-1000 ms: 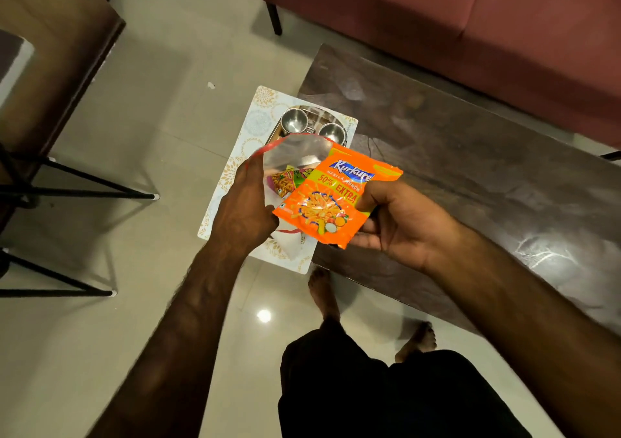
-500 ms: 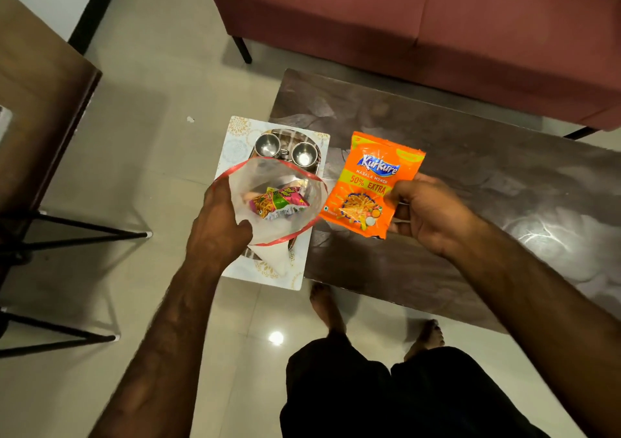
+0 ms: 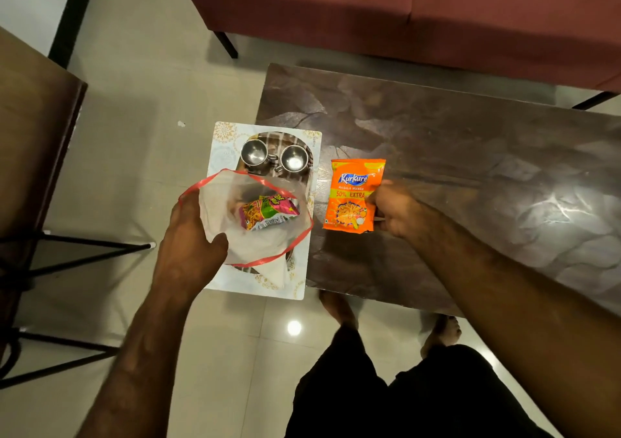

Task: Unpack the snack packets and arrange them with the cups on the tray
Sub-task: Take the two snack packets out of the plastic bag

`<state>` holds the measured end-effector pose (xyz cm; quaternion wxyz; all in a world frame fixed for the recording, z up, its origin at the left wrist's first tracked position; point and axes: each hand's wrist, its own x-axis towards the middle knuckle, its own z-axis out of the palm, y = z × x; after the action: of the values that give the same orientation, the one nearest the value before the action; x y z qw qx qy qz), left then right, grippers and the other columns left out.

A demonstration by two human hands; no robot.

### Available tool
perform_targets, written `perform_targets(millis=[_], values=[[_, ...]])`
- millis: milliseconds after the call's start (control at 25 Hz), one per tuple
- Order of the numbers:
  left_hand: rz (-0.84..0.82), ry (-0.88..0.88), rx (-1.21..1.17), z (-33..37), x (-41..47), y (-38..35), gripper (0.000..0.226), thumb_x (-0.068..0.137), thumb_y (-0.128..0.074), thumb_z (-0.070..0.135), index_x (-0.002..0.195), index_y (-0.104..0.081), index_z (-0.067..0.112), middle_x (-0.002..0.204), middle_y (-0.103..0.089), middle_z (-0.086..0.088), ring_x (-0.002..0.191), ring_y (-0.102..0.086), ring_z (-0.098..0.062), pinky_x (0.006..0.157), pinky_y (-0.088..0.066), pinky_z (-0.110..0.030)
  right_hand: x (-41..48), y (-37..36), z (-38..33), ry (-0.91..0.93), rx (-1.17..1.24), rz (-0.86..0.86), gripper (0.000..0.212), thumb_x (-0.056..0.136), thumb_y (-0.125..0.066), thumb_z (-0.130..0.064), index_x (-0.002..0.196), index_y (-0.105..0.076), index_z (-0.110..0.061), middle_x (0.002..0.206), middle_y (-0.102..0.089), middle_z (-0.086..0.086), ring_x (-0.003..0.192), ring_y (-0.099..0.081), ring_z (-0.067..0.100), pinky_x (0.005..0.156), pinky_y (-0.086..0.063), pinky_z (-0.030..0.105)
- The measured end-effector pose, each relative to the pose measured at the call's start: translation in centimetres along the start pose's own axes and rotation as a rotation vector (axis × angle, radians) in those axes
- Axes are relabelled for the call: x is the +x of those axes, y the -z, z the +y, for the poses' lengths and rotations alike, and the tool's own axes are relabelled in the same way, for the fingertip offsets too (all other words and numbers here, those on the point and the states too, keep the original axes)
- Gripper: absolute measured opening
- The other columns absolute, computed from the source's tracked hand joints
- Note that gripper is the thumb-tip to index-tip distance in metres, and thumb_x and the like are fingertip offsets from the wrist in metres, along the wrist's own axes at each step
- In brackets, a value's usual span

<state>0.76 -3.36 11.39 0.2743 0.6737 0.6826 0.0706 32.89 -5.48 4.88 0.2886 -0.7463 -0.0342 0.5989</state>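
Orange packet [image 3: 351, 199], right edge between right hand [image 3: 396, 210] fingers [image 3: 381, 197] (label upward)

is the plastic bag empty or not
Not empty: a pink packet lies inside the clear bag held by the left hand; the orange packet is out, in the right hand.

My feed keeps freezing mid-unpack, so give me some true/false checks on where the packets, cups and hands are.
1. The right hand holds the orange packet. True.
2. The orange packet lies on the tray. False: it is to the right of the tray, over the dark table.
3. The plastic bag in the left hand is empty. False: a pink and green packet is inside it.
4. Two steel cups stand at the far end of the tray. True.
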Motion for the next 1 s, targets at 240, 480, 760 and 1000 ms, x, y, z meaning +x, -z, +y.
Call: perform_targets(millis=[240, 480, 760, 1000], values=[[0.0, 0.033, 0.027, 0.2, -0.8, 0.2, 0.075, 0.078, -0.074, 0.007, 0.141, -0.038, 0.028, 0.137, -0.049, 0.003, 0.092, -0.064, -0.035, 0.081, -0.043, -0.034, 7.6, -2.8, 1.9, -0.062, -0.008, 0.021, 0.031, 0.109, -0.043, -0.001, 0.091, -0.063, -0.018, 0.111, -0.071, 0.012, 0.079, -0.071, 0.027, 0.065, -0.058, 0.045], [-0.029, 0.107, 0.064, 0.6, -1.1, -0.1, 0.082, 0.079, -0.076, 0.008, 0.146, -0.033, 0.029, 0.124, -0.06, -0.011, 0.058, -0.061, -0.016, 0.071, -0.047, -0.034, 13.0, -4.5, 2.5, -0.037, 0.008, 0.058, 0.027, 0.109, -0.045, -0.003, 0.095, -0.066, -0.013, 0.098, -0.071, 0.009, 0.05, -0.069, 0.015, 0.03, -0.048, 0.022], [-0.013, 0.047, 0.047, 0.8, -0.7, -0.7, 0.084, 0.077, -0.077, 0.006, 0.145, -0.035, 0.029, 0.137, -0.047, 0.008, 0.061, -0.058, -0.012, 0.063, -0.039, -0.019, 13.4, -4.6, 2.2, 0.029, -0.066, 0.051, 0.027, 0.106, -0.047, 0.005, 0.123, -0.063, -0.008, 0.105, -0.075, 0.007, 0.079, -0.075, 0.026, 0.057, -0.063, 0.038], [0.017, 0.018, -0.054, 1.3, -0.5, -0.9, 0.081, 0.074, -0.069, 0.0, 0.141, -0.037, 0.032, 0.127, -0.043, 0.02, 0.085, -0.055, -0.021, 0.08, -0.043, -0.028, 5.2, -1.4, 0.7, 0.287, -0.223, 0.152, 0.049, 0.098, -0.049, 0.017, 0.144, -0.053, 0.004, 0.113, -0.062, 0.005, 0.072, -0.053, -0.003, 0.047, -0.044, 0.001]])
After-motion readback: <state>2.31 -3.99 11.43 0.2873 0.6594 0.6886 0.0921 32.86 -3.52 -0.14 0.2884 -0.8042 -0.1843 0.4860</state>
